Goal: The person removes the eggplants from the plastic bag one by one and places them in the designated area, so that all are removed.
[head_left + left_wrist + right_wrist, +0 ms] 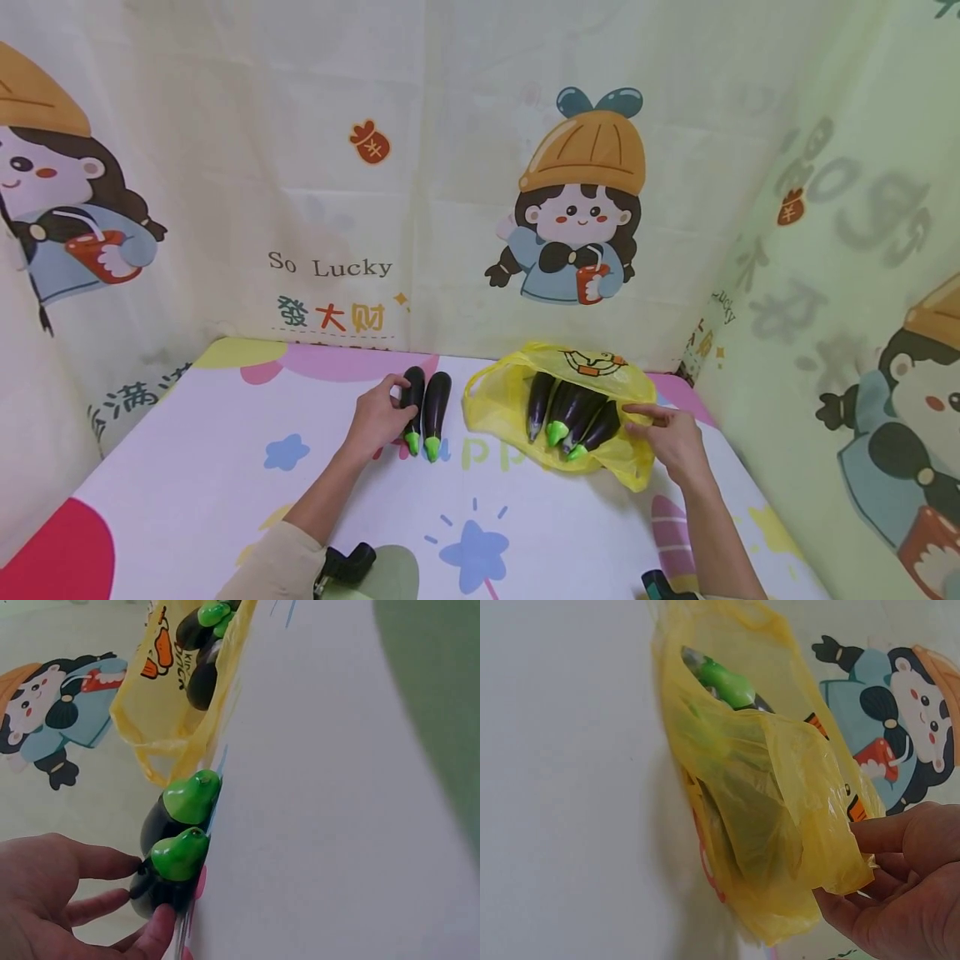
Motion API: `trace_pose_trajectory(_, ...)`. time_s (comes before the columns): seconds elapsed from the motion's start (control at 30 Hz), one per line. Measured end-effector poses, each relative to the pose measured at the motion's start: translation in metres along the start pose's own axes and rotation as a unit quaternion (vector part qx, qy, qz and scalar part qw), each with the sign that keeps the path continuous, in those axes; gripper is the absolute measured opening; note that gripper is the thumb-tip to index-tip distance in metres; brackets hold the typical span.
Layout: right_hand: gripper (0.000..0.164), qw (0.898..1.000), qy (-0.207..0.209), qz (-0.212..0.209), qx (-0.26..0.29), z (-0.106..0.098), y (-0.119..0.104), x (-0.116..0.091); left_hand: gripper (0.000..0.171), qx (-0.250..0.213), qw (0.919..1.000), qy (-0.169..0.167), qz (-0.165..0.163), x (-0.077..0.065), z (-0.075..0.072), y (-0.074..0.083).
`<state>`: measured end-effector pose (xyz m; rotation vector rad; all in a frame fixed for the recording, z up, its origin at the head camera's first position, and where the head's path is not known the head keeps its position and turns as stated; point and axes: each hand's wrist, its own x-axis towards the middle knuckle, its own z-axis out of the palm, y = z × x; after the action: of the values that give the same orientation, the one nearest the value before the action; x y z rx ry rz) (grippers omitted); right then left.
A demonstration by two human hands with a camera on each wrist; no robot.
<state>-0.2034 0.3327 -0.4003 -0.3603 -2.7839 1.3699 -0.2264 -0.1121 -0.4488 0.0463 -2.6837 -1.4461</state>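
Two dark purple eggplants with bright green caps lie side by side, left of the middle of the table. My left hand [377, 415] holds the left eggplant [413, 393] between thumb and fingers. Close against it lies the other eggplant [436, 402], cap toward me. A yellow plastic bag [491, 400] lies on its side to the right, its mouth facing me. Several eggplants [576, 410] show inside it, some with green caps forward. At the bag's right edge, my right hand [675, 443] pinches the thin plastic, also seen in the right wrist view.
The table [375, 517] has a white cover with coloured prints. Behind it hangs a patterned cloth wall [450, 208], with a side cloth [810, 275] close on the right and another on the left. Black wrist devices [348, 564] sit on both forearms.
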Motion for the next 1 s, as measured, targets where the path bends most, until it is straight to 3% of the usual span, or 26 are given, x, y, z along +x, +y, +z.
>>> trace_pose_trajectory(0.4, 0.036, 1.0, -0.001, 0.003, -0.004, -0.0001, 0.0, 0.0003, 0.042, -0.007, 0.9998, -0.015, -0.006, 0.0001, -0.001, 0.0017)
trace_pose_trajectory(1.0, 0.036, 1.0, -0.003, 0.005, -0.005, 0.0018, -0.0019, -0.0007, 0.043, 0.012, 0.9999, -0.003, 0.001, 0.0001, -0.0035, 0.002)
